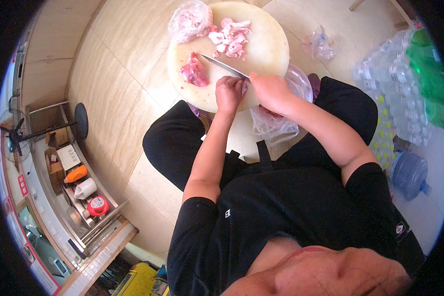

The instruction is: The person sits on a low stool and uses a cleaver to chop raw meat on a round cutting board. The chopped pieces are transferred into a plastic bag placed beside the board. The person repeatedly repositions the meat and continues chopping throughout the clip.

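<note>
A round, pale cutting board (266, 40) stands low in front of my knees. My right hand (270, 90) grips the handle of a kitchen knife (222, 66), its blade pointing to the far left across the board. Close beside the blade, my left hand (229, 92) has curled fingers pressed on a small piece of meat (244, 90), mostly hidden by the hand. Left of that lies a larger chunk of red meat (194, 72). Pale, fatty cut pieces (232, 37) are heaped farther back. A clear plastic bag of pinkish meat or fat (191, 21) rests at the board's far left edge.
Partly under the board's right edge is a basin lined with a plastic bag (277, 129), with red meat inside. Shrink-wrapped water bottles (396, 81) and a blue water jug (410, 174) stand at right. A crumpled bag (322, 44) lies on the floor. A metal rack (92, 225) holds bottles at left.
</note>
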`<state>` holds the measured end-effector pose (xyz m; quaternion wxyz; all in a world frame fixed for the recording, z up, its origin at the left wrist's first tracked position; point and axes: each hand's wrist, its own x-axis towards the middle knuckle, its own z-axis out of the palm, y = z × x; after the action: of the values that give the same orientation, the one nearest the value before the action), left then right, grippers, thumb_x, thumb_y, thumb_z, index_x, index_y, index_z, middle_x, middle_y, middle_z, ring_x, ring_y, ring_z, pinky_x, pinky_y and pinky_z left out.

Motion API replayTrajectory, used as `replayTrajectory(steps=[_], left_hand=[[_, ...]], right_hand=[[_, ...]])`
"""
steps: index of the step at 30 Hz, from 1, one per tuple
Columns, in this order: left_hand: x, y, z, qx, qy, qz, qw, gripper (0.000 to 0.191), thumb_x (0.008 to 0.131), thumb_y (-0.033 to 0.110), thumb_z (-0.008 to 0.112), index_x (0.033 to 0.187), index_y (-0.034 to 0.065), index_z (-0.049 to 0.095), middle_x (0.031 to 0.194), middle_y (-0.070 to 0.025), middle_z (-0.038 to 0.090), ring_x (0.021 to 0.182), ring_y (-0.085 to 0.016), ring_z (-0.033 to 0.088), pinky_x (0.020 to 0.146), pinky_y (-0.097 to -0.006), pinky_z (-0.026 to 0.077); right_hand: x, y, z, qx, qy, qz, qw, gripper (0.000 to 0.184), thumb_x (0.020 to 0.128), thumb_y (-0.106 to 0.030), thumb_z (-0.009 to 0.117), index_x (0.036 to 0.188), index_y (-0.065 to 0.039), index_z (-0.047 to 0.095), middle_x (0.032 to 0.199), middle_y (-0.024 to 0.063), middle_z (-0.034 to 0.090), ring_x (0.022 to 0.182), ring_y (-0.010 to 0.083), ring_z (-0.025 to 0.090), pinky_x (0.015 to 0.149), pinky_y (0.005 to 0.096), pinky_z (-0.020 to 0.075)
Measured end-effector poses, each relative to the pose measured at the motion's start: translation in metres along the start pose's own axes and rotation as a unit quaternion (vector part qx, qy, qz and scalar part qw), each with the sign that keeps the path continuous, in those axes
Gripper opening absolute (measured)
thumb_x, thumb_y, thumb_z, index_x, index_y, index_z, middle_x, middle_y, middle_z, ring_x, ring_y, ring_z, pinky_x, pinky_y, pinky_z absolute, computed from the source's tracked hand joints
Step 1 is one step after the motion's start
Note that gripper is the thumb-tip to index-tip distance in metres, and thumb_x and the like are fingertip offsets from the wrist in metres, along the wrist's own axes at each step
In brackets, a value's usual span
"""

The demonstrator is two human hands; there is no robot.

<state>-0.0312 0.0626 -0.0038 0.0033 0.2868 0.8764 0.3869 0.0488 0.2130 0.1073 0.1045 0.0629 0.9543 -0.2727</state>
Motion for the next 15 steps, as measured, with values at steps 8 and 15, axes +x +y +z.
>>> replayTrajectory(steps=[8,15], left_hand=[[-0.017,0.014,-0.014,0.057,-0.003,0.008,0.998,0.019,0.078,0.017,0.075,0.09,0.0031,0.073,0.08,-0.0123,0.065,0.077,-0.03,0.06,0.073,-0.0389,0.05],[-0.019,0.018,-0.009,0.118,0.017,0.054,0.991,0.017,0.078,0.016,0.071,0.09,0.0039,0.07,0.086,-0.0128,0.063,0.082,-0.03,0.057,0.076,-0.0393,0.048]], right_hand=[[-0.032,0.009,-0.014,-0.045,0.007,-0.007,0.999,0.015,0.087,-0.01,0.047,0.093,0.0,0.056,0.086,0.0228,0.066,0.081,0.0398,0.066,0.071,0.0491,0.0522],[-0.046,0.004,-0.017,-0.051,-0.015,-0.005,0.999,0.011,0.085,-0.009,0.05,0.09,0.0,0.054,0.075,0.0223,0.066,0.075,0.0399,0.067,0.068,0.0494,0.0529]])
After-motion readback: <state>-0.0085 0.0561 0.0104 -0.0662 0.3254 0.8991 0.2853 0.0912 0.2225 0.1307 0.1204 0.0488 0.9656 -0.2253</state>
